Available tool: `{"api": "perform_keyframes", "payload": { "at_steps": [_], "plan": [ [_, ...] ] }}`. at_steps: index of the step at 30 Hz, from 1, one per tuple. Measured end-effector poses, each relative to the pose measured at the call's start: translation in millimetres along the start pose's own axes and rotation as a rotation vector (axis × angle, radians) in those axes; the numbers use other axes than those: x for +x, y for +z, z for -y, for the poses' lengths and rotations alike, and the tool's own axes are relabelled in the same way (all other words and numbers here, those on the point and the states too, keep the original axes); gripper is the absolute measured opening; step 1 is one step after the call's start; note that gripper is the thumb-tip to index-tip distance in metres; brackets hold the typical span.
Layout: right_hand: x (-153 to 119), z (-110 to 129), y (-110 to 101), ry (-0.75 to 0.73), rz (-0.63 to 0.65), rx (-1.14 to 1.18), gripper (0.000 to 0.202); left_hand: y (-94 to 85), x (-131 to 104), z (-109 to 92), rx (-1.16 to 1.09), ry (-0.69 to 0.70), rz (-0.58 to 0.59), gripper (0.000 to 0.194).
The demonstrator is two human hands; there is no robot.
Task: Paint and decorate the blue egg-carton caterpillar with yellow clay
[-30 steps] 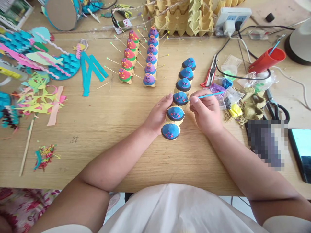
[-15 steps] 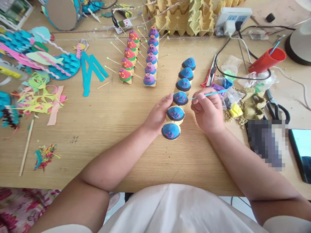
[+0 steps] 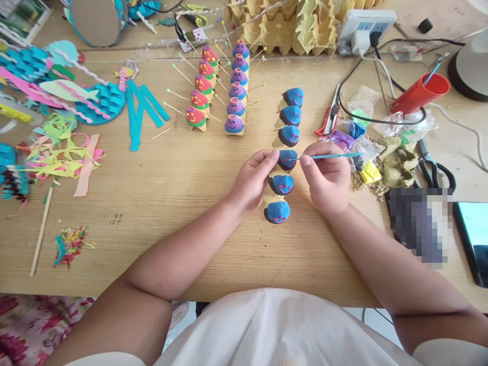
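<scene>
My left hand grips the left side of an egg-carton strip, thumb near its middle. Each cup of the strip is capped with blue clay bearing a small smiling face, with a dark band along the edge. The strip is turned so its faces look to the right. In a pinch, my right hand holds a thin blue modelling tool. Its tip is at the face of a middle cup, by the cheek; whether it touches the clay I cannot tell.
Behind stand a red-and-green strip and a purple-and-blue strip with pin-like feelers. To the right lie a red utility knife, clay packets, scissors, a red cup and a phone. Paper scraps cover the left.
My left hand has rolled the strip so its faces point rightward, and shifted it slightly right. The tool's tip has moved left, from beside the strip onto a middle cup's face.
</scene>
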State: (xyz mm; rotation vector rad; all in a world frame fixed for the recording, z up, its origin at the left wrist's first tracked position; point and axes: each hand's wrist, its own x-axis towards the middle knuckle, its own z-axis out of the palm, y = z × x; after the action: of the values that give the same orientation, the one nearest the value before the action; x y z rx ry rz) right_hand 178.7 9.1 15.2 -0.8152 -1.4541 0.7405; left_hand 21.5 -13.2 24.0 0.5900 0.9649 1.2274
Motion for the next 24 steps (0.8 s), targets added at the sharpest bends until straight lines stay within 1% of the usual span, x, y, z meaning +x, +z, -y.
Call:
{"api": "perform_keyframes", "payload": {
  "at_steps": [5,9,15,24],
  "plan": [
    [-2.5,-4.8,-1.4,-0.041,0.006,-0.051,0.033,-0.7,1.3,1.7,0.056,0.029,0.004,0.038],
    [-3.4,-4.2,-2.2,-0.049,0.018,-0.096,0.033,-0.1,1.9,1.3,0.076,0.023,-0.003,0.039],
    [-2.6,-2.4,-1.2,-0.036,0.023,-0.123,0.038,-0.6,2.7,1.6,0.055,0.039,0.019,0.038],
    [-1.4,2.7,-0.7,0.014,0.045,-0.129,0.045,1.5,0.6,0.0,0.022,0.036,0.019,0.034]
  ]
}}
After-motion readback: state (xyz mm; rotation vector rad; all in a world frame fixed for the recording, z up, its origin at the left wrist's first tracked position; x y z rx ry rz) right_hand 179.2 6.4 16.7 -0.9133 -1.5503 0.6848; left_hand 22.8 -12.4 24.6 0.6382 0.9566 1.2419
